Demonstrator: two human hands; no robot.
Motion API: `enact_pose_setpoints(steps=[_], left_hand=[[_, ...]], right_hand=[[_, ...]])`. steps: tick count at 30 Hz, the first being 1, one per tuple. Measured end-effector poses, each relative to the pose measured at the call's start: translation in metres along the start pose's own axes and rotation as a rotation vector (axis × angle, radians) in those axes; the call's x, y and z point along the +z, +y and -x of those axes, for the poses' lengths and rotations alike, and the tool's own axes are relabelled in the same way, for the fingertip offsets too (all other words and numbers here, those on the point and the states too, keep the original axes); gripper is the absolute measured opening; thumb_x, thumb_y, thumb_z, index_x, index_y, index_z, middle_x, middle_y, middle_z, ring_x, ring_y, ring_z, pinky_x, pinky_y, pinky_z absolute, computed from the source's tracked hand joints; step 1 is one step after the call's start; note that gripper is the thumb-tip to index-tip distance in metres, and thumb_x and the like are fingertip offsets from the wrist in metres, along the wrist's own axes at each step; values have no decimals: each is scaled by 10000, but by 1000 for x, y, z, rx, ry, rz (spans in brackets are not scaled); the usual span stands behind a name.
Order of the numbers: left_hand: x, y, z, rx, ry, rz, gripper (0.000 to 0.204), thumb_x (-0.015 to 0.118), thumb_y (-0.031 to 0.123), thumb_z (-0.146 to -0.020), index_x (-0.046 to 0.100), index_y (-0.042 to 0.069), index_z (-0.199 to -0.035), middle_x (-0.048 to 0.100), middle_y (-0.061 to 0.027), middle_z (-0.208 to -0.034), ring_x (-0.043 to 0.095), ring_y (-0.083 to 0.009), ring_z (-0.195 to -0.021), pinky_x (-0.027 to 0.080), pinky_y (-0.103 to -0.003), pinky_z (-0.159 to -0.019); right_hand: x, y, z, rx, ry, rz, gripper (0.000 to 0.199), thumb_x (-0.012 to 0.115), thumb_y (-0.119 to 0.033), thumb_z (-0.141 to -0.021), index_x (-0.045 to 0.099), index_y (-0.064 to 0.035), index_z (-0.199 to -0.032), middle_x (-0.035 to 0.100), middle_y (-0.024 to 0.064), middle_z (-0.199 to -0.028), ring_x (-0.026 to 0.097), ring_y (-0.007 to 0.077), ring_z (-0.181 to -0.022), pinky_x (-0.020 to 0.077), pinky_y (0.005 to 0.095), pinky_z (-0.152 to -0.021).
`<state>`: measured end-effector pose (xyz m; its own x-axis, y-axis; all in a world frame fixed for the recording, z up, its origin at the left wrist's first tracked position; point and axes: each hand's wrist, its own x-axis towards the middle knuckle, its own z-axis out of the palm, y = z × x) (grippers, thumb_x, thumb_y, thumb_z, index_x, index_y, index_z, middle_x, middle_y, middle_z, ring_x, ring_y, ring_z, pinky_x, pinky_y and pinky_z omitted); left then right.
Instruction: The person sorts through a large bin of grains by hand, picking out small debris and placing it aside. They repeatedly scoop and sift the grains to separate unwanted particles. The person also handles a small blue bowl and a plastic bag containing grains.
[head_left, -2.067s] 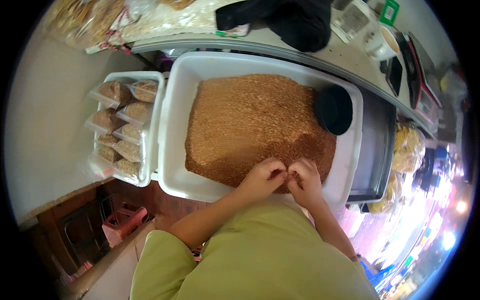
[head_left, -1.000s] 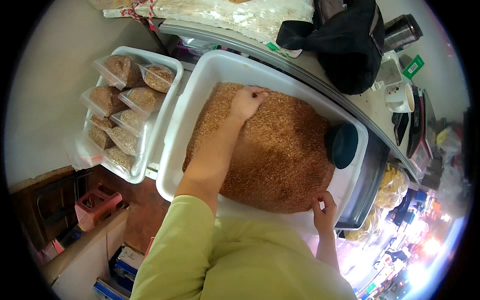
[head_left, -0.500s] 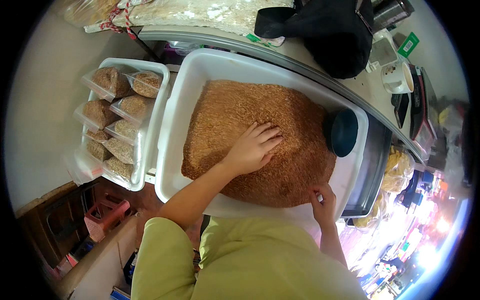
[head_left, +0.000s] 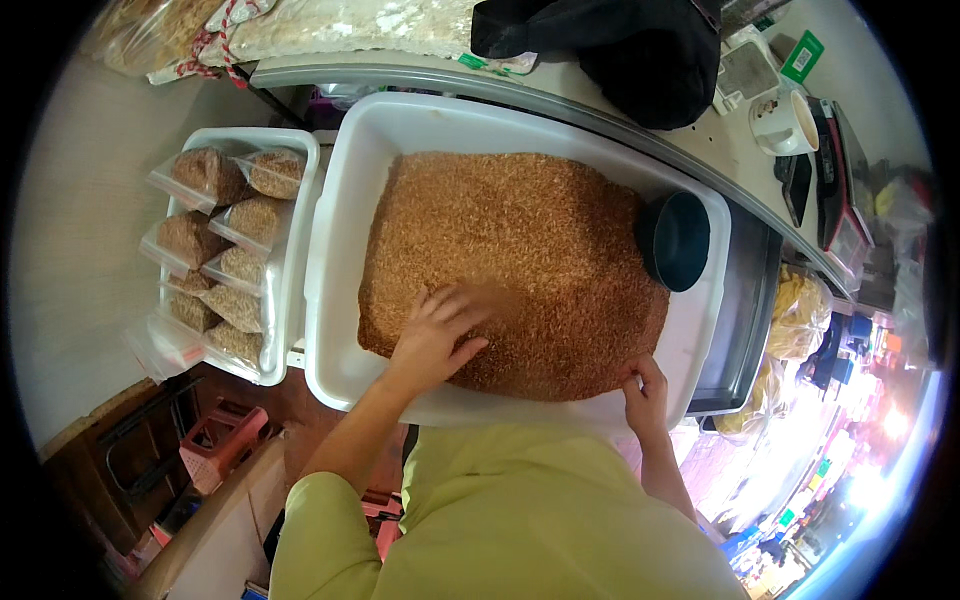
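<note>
A broad heap of brown, fine, grain-like bits [head_left: 510, 230] lies in a large white plastic tub [head_left: 345, 180]. My left hand [head_left: 435, 335] rests palm down on the heap's near left part, fingers apart, tips slightly smeared by motion. At the heap's near right edge is my right hand [head_left: 648, 390], its thumb and fingertips drawn together; whatever they pinch is too small to make out. A dark green bowl [head_left: 675, 242] leans on the heap by the tub's right wall.
Left of the tub, a smaller white tray [head_left: 305, 160] carries several clear bags of similar bits [head_left: 240, 265]. Beyond runs a table edge [head_left: 420, 80] with a black bag [head_left: 650, 60] and a white mug [head_left: 785, 125]. A grey metal tray [head_left: 745, 310] stands right; a pink plastic stool [head_left: 222, 445] is lower left.
My left hand has slid from the heap's middle toward the near left. My right hand stays at the near right edge. The whole view has shifted slightly.
</note>
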<state>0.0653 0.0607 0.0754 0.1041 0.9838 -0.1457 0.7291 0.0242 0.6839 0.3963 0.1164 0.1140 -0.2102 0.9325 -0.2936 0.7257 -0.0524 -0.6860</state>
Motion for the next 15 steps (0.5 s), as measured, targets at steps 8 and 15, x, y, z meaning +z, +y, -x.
enact_pose_setpoints(steps=[8,15], left_hand=[[-16,-25,-30,-223,366,178,279,632,214,-850,638,82,-1096,549,-127,-1246,505,-349,-1141,393,-422,-983],[-22,-78,-108,-208,484,264,288,619,209,-860,624,25,-1081,585,-173,-1157,570,-334,-1031,445,-375,-900]], right_hand=[[-1,-1,2,61,5,24,92,577,-59,-821,532,0,-767,527,53,-702,512,129,-695,419,269,-603],[-76,86,60,77,319,158,145,569,-127,-900,551,-6,-823,488,7,-724,494,91,-725,440,241,-609]])
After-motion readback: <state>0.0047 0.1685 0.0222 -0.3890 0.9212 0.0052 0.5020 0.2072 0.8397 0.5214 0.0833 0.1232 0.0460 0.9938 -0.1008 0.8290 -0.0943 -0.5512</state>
